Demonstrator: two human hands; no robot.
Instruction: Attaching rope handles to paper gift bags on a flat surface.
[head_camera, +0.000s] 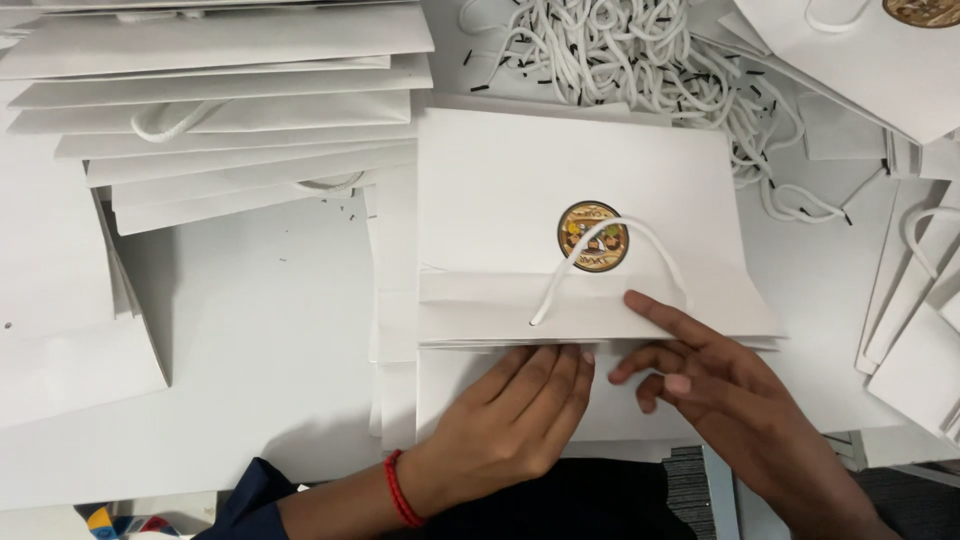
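Nearest us, our left hand (510, 425) lies flat, fingers together and stretched out, pressing down on the lower edge of the white paper bag (570, 200); a red thread band (400, 490) circles that wrist. It clasps nothing, only pins the paper.

Far to the left, a fanned stack of flat bags (220, 100) leans in overlapping layers, with another flat white bag (60, 330) below it on the white table (270, 330).

In the middle, our bag lies flat on a small pile of its fellows, just beyond both hands. A round gold emblem (592, 236) sits at its centre, and a white cord handle (620, 255) loops over it, one end going through a hole in the folded top band. We judge the bag light and thin, stiff enough to keep its creases yet easy to dent or tear at the holes. Its smooth paper may slide on the sheets below. The folded band looks the strongest place to take hold, or the cord itself.

Our right hand (715, 400) is loosely open, its forefinger resting on the band near the cord's right end, the other fingers curled slightly; we cannot see anything pinched between them.

Further right, a heap of loose cords (640, 50) with black tips lies behind, and more bags (920, 300) are at the right edge.
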